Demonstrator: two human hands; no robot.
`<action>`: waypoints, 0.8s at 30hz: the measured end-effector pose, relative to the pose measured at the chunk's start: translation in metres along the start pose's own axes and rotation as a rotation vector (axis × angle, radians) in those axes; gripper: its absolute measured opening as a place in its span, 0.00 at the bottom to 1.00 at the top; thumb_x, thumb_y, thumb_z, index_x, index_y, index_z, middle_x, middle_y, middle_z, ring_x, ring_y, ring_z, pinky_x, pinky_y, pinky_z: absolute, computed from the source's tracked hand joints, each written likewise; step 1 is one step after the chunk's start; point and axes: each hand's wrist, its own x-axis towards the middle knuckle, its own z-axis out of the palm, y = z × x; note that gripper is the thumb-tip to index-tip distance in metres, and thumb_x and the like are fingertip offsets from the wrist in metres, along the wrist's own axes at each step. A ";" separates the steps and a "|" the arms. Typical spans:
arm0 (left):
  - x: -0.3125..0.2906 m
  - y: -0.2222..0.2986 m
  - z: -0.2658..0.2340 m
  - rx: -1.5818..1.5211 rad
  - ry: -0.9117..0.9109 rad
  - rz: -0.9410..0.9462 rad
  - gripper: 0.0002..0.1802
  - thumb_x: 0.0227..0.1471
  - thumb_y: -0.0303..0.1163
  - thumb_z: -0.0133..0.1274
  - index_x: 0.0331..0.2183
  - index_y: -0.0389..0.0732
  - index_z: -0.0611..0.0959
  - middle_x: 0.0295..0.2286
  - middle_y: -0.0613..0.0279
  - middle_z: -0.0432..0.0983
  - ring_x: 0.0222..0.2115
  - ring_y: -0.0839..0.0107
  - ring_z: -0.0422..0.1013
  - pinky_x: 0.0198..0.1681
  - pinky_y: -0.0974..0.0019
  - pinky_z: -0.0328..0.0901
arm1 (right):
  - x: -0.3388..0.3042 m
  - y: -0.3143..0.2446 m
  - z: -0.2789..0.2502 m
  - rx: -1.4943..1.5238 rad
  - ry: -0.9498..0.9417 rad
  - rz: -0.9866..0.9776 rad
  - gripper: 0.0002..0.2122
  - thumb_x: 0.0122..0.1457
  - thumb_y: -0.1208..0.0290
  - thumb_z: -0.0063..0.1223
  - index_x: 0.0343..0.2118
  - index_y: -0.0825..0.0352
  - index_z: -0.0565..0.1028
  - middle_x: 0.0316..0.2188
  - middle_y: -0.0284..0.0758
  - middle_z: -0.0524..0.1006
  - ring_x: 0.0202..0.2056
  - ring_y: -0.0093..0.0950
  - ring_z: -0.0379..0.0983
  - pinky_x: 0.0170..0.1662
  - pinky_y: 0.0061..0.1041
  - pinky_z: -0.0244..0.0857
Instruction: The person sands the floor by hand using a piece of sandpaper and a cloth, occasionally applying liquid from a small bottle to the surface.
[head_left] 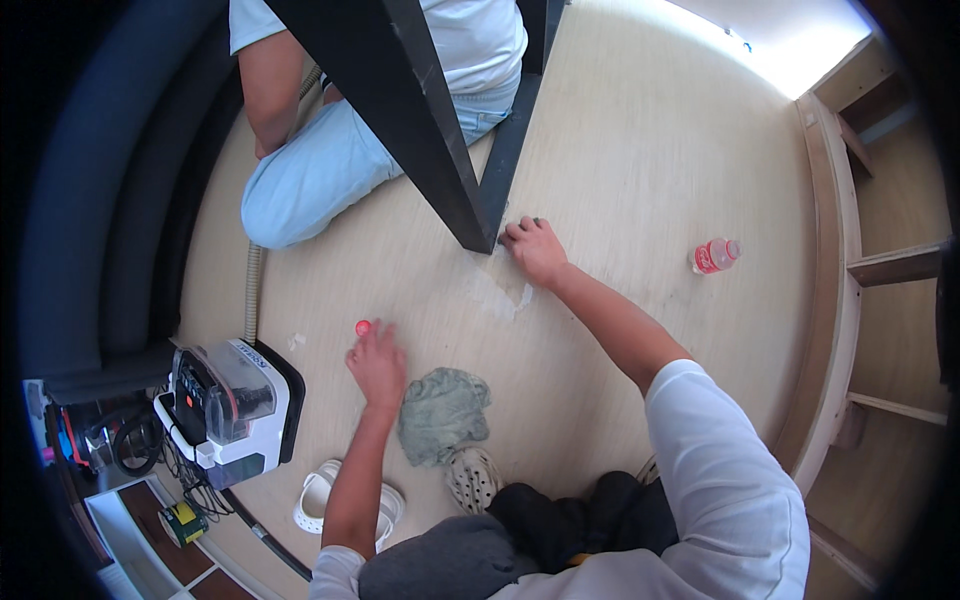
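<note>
Red cap (363,328) lies by left grip (378,364); right grip (535,250) half-curled.

Left grip (378,370) palm down, fingers (377,337) pointing forward, right arm (620,325) stretched farther forward, right grip (535,252) curled.

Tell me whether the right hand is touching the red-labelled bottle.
Apart: the head view shows a broad stretch of floor between the right hand and the red-labelled bottle.

Fisheye head view, looked steeply down from above and behind the person's fingers (515,231), faced forward past them, sat well apart from them, took in wood-grain floor (640,170) around them.
</note>
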 end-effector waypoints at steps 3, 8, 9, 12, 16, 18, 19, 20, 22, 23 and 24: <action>-0.041 0.035 -0.019 -0.242 -0.139 0.097 0.21 0.43 0.41 0.51 0.42 0.45 0.75 0.47 0.61 0.64 0.45 0.61 0.60 0.46 0.49 0.51 | 0.003 -0.003 0.004 -0.036 -0.008 0.100 0.08 0.50 0.71 0.44 0.29 0.62 0.76 0.32 0.27 0.68 0.39 0.26 0.62 0.41 0.29 0.55; -0.098 0.055 -0.027 -0.247 -0.269 0.235 0.24 0.41 0.47 0.52 0.42 0.50 0.75 0.49 0.62 0.62 0.48 0.59 0.56 0.50 0.42 0.45 | 0.001 -0.001 -0.002 -0.094 -0.049 -0.056 0.09 0.48 0.72 0.44 0.32 0.60 0.75 0.31 0.27 0.67 0.39 0.25 0.62 0.42 0.28 0.54; -0.102 0.054 -0.022 -0.250 -0.273 0.231 0.24 0.41 0.47 0.52 0.42 0.50 0.75 0.49 0.62 0.62 0.48 0.59 0.56 0.50 0.42 0.45 | 0.003 -0.001 -0.003 -0.092 -0.053 -0.059 0.09 0.48 0.72 0.44 0.32 0.60 0.75 0.31 0.27 0.67 0.39 0.25 0.62 0.42 0.28 0.54; -0.111 0.044 0.001 -0.217 -0.254 0.267 0.24 0.39 0.48 0.53 0.42 0.52 0.75 0.49 0.63 0.62 0.49 0.59 0.56 0.50 0.40 0.45 | 0.006 -0.009 -0.001 -0.109 -0.062 0.020 0.09 0.48 0.72 0.44 0.32 0.60 0.75 0.31 0.27 0.67 0.39 0.25 0.62 0.42 0.28 0.54; -0.115 0.041 0.014 -0.245 -0.119 0.311 0.24 0.37 0.46 0.53 0.42 0.54 0.75 0.49 0.64 0.62 0.49 0.60 0.55 0.50 0.41 0.45 | -0.004 -0.010 0.000 -0.115 -0.028 -0.089 0.08 0.48 0.71 0.45 0.28 0.61 0.76 0.32 0.26 0.69 0.40 0.26 0.62 0.42 0.29 0.54; -0.113 0.043 0.015 -0.279 -0.101 0.317 0.25 0.36 0.45 0.53 0.42 0.54 0.75 0.49 0.64 0.61 0.49 0.60 0.55 0.50 0.42 0.45 | -0.002 -0.007 -0.003 -0.090 -0.023 -0.091 0.08 0.48 0.70 0.45 0.28 0.62 0.76 0.32 0.26 0.69 0.40 0.26 0.62 0.42 0.29 0.54; -0.113 0.044 0.015 -0.285 -0.100 0.312 0.25 0.36 0.45 0.54 0.42 0.55 0.75 0.49 0.64 0.62 0.49 0.60 0.56 0.50 0.43 0.45 | 0.002 -0.006 -0.004 -0.088 -0.006 -0.027 0.08 0.48 0.71 0.44 0.28 0.63 0.76 0.32 0.26 0.69 0.40 0.26 0.62 0.42 0.29 0.54; -0.113 0.042 0.015 -0.285 -0.101 0.305 0.25 0.35 0.45 0.54 0.42 0.55 0.75 0.48 0.64 0.62 0.48 0.60 0.56 0.50 0.43 0.46 | 0.005 -0.009 -0.003 -0.081 0.012 0.035 0.08 0.48 0.71 0.44 0.27 0.63 0.76 0.32 0.27 0.69 0.40 0.26 0.62 0.42 0.30 0.54; -0.114 0.041 0.014 -0.280 -0.095 0.300 0.25 0.35 0.45 0.54 0.41 0.55 0.75 0.48 0.64 0.63 0.48 0.60 0.57 0.50 0.43 0.46 | -0.004 -0.023 -0.001 -0.069 -0.020 0.027 0.08 0.48 0.71 0.44 0.29 0.62 0.76 0.32 0.27 0.68 0.39 0.26 0.62 0.43 0.29 0.54; -0.114 0.041 0.014 -0.277 -0.084 0.297 0.25 0.35 0.45 0.53 0.41 0.55 0.75 0.48 0.65 0.63 0.48 0.60 0.57 0.50 0.44 0.46 | -0.010 -0.029 0.001 -0.062 -0.051 0.020 0.09 0.48 0.72 0.44 0.31 0.61 0.75 0.32 0.27 0.68 0.39 0.26 0.62 0.43 0.28 0.53; -0.113 0.040 0.014 -0.276 -0.082 0.295 0.25 0.35 0.45 0.53 0.41 0.55 0.75 0.48 0.65 0.63 0.48 0.60 0.57 0.50 0.44 0.46 | -0.015 -0.034 0.004 -0.102 0.023 -0.061 0.09 0.47 0.72 0.44 0.31 0.61 0.75 0.32 0.28 0.68 0.38 0.26 0.63 0.43 0.29 0.54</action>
